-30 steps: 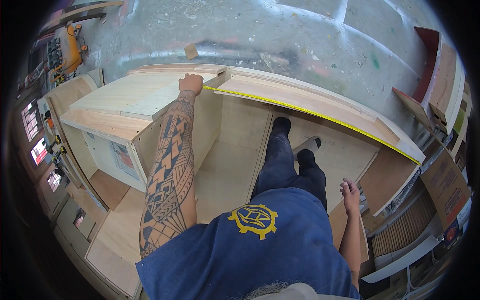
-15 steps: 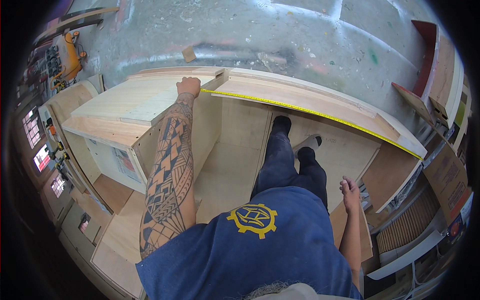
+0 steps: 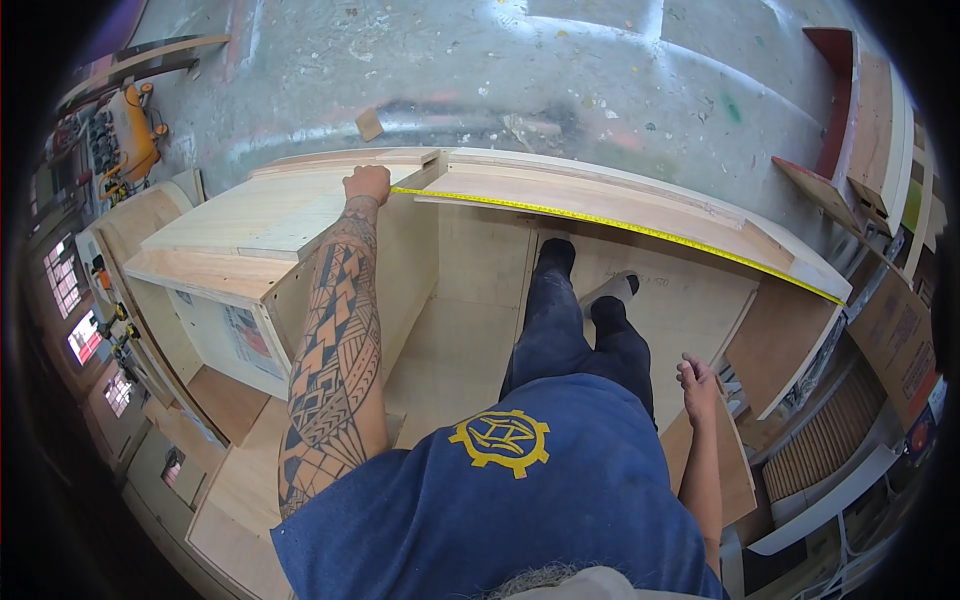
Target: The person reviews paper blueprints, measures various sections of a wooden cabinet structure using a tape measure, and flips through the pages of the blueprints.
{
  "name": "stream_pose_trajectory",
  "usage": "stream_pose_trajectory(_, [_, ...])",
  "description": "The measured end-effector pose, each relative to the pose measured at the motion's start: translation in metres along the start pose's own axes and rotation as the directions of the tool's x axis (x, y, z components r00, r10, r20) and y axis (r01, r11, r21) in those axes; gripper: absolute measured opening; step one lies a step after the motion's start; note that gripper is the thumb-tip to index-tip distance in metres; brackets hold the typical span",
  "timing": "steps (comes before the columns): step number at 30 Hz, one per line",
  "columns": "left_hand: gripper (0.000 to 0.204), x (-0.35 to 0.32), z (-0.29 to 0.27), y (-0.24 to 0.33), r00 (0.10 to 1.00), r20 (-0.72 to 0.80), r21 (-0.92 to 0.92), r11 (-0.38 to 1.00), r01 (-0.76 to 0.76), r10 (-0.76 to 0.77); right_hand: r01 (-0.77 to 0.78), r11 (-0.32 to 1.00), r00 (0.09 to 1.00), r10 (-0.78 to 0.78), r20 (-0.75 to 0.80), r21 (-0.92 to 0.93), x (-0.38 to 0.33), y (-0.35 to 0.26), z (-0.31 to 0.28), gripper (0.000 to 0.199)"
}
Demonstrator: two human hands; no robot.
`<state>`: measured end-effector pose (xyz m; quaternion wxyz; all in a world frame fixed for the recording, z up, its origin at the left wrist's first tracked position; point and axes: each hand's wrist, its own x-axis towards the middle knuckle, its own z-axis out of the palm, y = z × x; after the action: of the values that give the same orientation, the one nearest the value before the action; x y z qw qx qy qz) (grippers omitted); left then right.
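A yellow tape measure's blade (image 3: 620, 228) stretches taut along the front edge of a long wooden cabinet frame (image 3: 590, 190). My left hand (image 3: 368, 184) is closed in a fist on the tape measure at the blade's left end, by the corner of a pale wooden box section (image 3: 225, 210). The fist hides the case, if it is there. At the right, the blade reaches the frame's far corner. My right hand (image 3: 698, 385) hangs near my right side, fingers loosely bent and partly apart, with nothing visible in them and touching nothing.
I stand inside the frame, on its plywood panel (image 3: 470, 300). At left is an orange compressor (image 3: 138, 135); a small wood offcut (image 3: 369, 124) lies on the concrete floor. Other wooden cabinets (image 3: 872, 140) and a cardboard box (image 3: 893, 350) stand at right.
The view has shifted slightly, so the cabinet sits a little lower and to the left. My left hand stays at the blade's end; my right hand hangs as before.
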<state>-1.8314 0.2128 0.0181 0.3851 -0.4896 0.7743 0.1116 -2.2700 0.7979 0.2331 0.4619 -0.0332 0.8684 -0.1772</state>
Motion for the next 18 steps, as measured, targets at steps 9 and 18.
stream_pose_trajectory(9, [0.02, 0.037, 0.052, -0.025, 0.994, -0.08, 0.067, 0.995, -0.069, 0.075, 0.08, 0.993, 0.997, -0.081, 0.002, -0.083, -0.006, 0.014, 0.007, 0.038])
stream_pose_trajectory(18, [0.029, 0.032, -0.001, -0.037, 0.861, -0.07, -0.283, 0.818, -0.502, 0.504, 0.127, 0.992, 0.985, -0.128, -0.115, -0.02, -0.001, 0.01, 0.017, 0.039])
